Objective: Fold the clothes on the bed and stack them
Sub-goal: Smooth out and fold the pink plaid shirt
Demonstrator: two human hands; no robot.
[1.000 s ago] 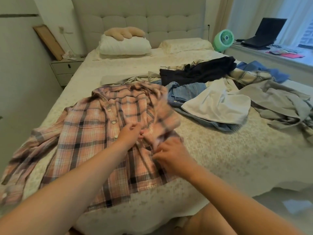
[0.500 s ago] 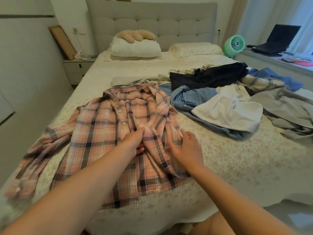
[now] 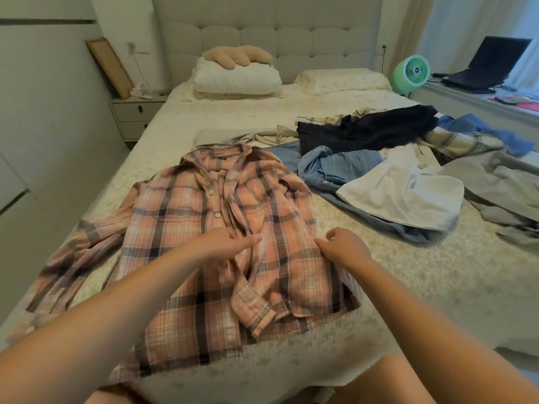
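A pink plaid shirt [image 3: 204,228] lies front-up near the foot edge of the bed [image 3: 408,287], toward its left side. Its left sleeve stretches out to the bed's left edge, and the other sleeve is folded across the front, with the cuff near the hem. The left hand [image 3: 224,243] rests on the middle of the shirt with fingers stretched out flat, its grip apart. Just to the right, the right hand [image 3: 344,246] sits at the shirt's right edge with fingers curled; whether this grip pinches the cloth cannot be told. Further right, toward the bed's right edge, unfolded clothes lie in a heap: jeans [image 3: 335,167], a white garment [image 3: 405,193] on top of them, a dark garment [image 3: 367,128] behind, and grey cloth [image 3: 501,182] beside the edge.
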